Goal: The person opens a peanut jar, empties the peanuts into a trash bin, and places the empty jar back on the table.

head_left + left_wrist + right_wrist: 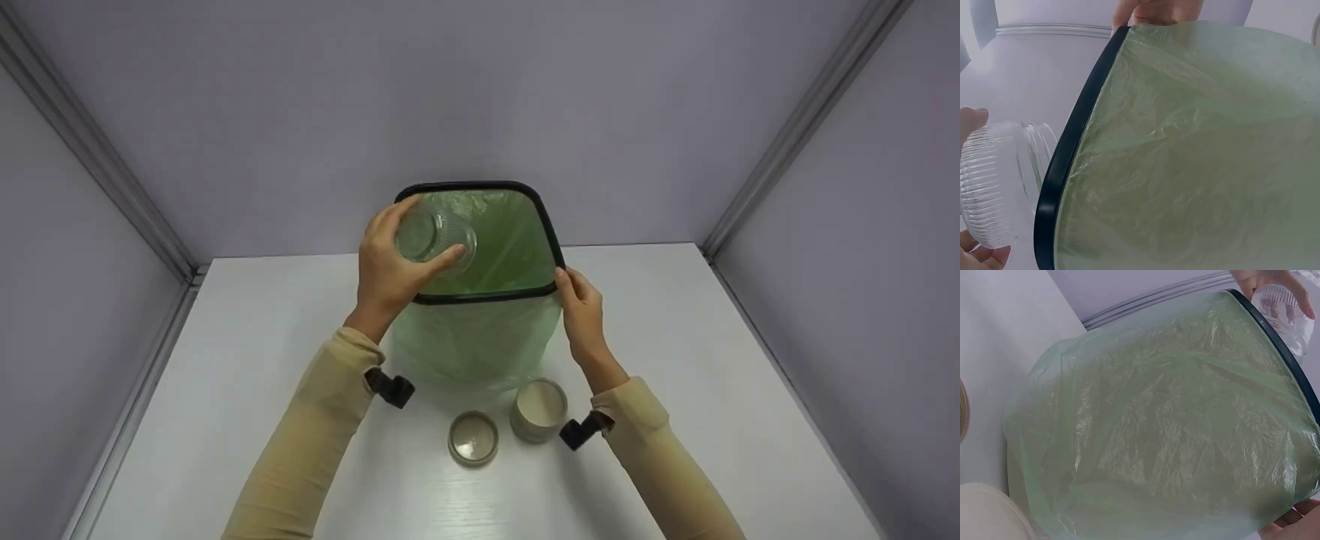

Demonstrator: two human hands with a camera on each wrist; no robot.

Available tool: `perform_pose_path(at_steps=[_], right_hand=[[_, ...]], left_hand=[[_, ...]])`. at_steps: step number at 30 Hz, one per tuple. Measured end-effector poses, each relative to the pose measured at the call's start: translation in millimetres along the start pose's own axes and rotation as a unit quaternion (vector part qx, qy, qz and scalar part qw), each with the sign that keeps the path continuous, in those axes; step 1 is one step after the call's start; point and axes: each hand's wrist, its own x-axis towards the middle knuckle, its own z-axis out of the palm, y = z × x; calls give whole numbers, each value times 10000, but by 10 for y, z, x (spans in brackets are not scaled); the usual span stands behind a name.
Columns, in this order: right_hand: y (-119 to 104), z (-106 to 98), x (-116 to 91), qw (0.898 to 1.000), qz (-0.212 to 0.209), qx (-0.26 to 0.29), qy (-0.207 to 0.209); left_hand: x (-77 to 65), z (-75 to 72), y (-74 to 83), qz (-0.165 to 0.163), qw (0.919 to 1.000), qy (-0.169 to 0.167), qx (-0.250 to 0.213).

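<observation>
- Your left hand grips the glass jar, tilted over the bin!
- Your right hand pinches the black rim, near right corner.
- The bin stands by the table's far edge.

Looks down over the tabletop from the head; close from both wrists, sharing bin and jar.

Jar clear, ribbed; bin liner translucent green; bin rim black; sleeves beige; table white; far wall lavender-grey.
</observation>
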Motion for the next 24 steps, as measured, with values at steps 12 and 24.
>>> perform_pose_path(at_steps=[12, 24], right_hand=[[35, 5, 2, 9998, -46, -140, 99], [19, -45, -43, 9997, 4, -175, 169]], left_hand=[[-57, -70, -46, -264, 9982, 332, -419], [-154, -235, -62, -1025, 9840, 564, -1340]])
